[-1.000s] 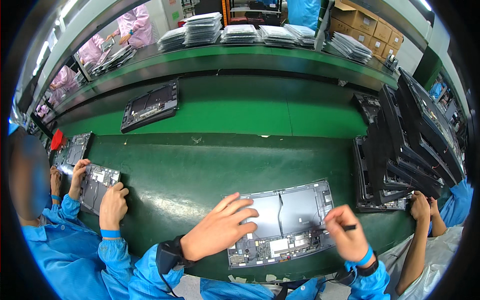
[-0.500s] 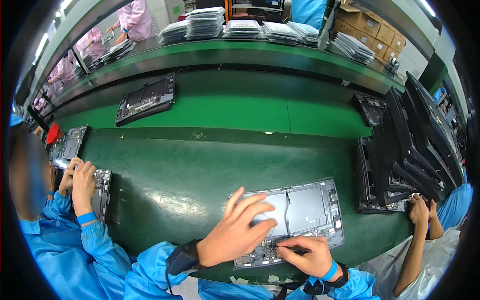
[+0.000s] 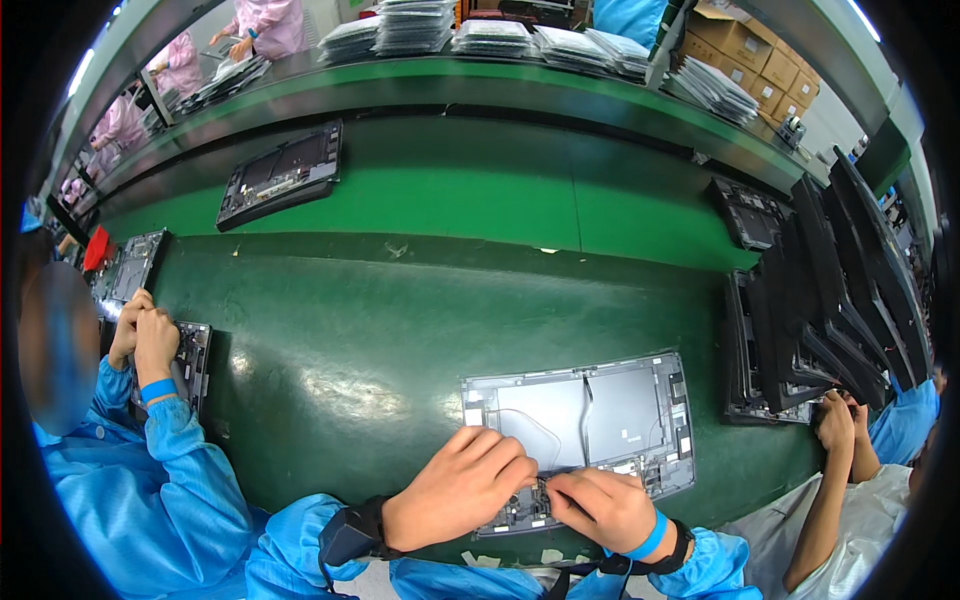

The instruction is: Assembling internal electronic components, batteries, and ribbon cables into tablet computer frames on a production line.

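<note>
An opened flat grey device [image 3: 640, 410], like a laptop or tablet body, lies in front of me on the green bench. A large grey panel fills most of it, crossed by a dark cable [image 3: 587, 420]. Small circuit parts [image 3: 528, 510] run along its near edge. My left hand [image 3: 462, 487] rests over the near left of the device, fingers curled together down at the circuit parts. My right hand [image 3: 604, 508] faces it, thumb and forefinger pinched at the same spot. Whatever either hand's fingertips hold is hidden or too small to name.
Leaning dark device shells [image 3: 830, 290] are stacked at the right, beside a co-worker's hands [image 3: 838, 422]. At the left another co-worker's hands [image 3: 146, 332] work on a similar device. One more opened device [image 3: 283, 178] lies on the far green strip. Flat packages [image 3: 413, 27] line the shelf.
My left hand has come down from spread fingers above the panel to curled fingers at the circuit parts. My right hand stays near the same spot, still pinched.
</note>
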`<action>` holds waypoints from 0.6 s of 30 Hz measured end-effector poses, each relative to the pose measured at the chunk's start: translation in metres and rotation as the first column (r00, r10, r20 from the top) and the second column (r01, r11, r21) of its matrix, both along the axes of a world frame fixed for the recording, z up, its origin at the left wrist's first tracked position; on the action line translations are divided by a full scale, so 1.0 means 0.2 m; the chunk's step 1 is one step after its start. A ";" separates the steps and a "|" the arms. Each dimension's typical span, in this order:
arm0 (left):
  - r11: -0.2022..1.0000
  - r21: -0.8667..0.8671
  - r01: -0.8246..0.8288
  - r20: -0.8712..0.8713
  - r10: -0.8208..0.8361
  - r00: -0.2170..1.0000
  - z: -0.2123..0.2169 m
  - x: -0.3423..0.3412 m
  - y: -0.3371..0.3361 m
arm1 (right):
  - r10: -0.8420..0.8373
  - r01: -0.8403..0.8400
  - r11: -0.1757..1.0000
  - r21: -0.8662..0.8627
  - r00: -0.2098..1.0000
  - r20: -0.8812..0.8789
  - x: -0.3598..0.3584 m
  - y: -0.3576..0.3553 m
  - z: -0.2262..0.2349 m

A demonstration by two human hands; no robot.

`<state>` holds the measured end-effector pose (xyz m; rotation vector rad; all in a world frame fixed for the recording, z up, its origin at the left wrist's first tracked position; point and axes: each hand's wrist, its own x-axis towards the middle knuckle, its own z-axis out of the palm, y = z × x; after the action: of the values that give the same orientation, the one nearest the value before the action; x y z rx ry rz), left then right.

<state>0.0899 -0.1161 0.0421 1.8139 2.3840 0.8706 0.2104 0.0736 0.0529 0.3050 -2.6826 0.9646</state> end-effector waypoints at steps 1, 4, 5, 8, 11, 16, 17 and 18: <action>1.000 0.014 0.001 0.013 -0.001 1.000 0.00 0.00 0.00 | 0.002 -0.002 1.000 -0.002 1.000 0.003 0.00 0.00 0.00; 1.000 0.026 0.016 0.016 -0.017 1.000 -0.01 0.00 -0.01 | -0.006 0.006 1.000 0.015 1.000 0.030 0.00 0.01 0.04; 0.999 0.023 0.031 0.003 -0.031 1.000 -0.02 0.00 -0.02 | -0.011 0.009 0.999 0.035 0.997 0.071 -0.01 0.01 0.06; 0.996 -0.012 0.087 0.031 -0.086 0.996 0.01 -0.03 -0.04 | -0.028 0.027 1.000 0.008 0.990 0.137 -0.03 0.03 0.06; 0.998 0.009 0.059 0.046 -0.059 0.997 0.00 -0.01 -0.05 | -0.092 0.119 0.982 -0.144 0.979 0.181 -0.04 0.03 0.03; 0.997 0.069 -0.039 0.219 0.023 0.975 -0.01 0.02 -0.02 | -0.107 0.130 0.980 -0.150 0.983 0.149 -0.04 0.00 0.04; 0.992 0.096 -0.084 0.267 0.056 0.962 -0.01 0.02 -0.01 | -0.081 0.098 0.986 -0.134 0.988 0.128 -0.04 0.01 0.03; 0.992 0.093 -0.083 0.268 0.056 0.962 -0.01 0.03 0.00 | -0.054 0.067 0.991 -0.117 0.993 0.108 -0.04 0.02 0.03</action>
<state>0.0961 -0.1164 0.0409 1.5357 2.2833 1.1826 0.2016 0.0766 0.0594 0.1510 -2.6943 1.1482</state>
